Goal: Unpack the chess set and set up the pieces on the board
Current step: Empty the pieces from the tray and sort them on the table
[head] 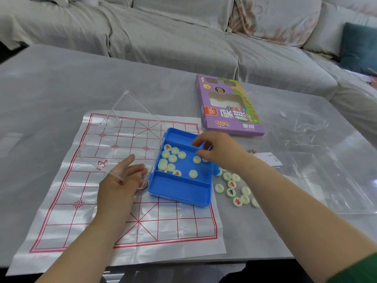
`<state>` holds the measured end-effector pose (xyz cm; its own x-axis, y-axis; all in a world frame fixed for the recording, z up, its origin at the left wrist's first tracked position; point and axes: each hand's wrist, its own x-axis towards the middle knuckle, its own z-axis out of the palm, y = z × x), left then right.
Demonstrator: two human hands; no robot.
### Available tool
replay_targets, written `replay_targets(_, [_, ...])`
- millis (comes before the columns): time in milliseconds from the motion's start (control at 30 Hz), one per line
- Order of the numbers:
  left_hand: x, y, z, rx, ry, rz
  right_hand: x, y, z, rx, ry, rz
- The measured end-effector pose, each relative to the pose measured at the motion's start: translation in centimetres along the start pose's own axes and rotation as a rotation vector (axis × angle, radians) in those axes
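Grey table before draped sofa; left hand open over board, right hand curled, grip unclear

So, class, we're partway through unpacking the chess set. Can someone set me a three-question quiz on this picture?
1. True or false: the blue tray is empty.
2. Some loose pieces lie on the table outside the tray. On which side of the tray are they? A: its left. B: its right. C: its far side.
3. Which hand reaches over the tray?

Key: 1 false, as many pieces lie in it. 2 B. 3 the right hand.
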<state>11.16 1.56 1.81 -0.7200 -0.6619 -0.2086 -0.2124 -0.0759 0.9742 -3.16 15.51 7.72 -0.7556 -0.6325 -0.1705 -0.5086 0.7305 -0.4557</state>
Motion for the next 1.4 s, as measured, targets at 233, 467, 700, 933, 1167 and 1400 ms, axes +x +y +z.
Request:
replay_targets(233, [0.4,-0.3,-0.1,0.022,-0.01,0.006,1.9,-2.8,3.4,-0.195,-0.208,-0.061])
replay_targets(467, [0.5,-0.5,-0.2,-0.008,-0.011,0.011,2.7,-3.6,4.0,-0.238,-0.28,-0.081])
replay_targets(700, [0.5,-0.6,-0.2,-0.021,-0.015,0.012,3.1,-3.4,3.9,-0.326,-0.297,-0.109])
replay_targets(933, [0.5,-0.5,-0.2,-0.007,-0.021,0.019,2.7,-2.8,4.1,-0.349,-0.246,-0.102])
replay_targets(1167, [0.5,-0.4,-0.2,0.001,-0.01,0.009,2.4,-2.5,4.3,-0.337,-0.193,-0.055])
replay_targets(1400, [0.5,-0.4,-0.2,0.012,-0.01,0.001,2.1,-2.0,4.7,-0.23,-0.125,-0.065])
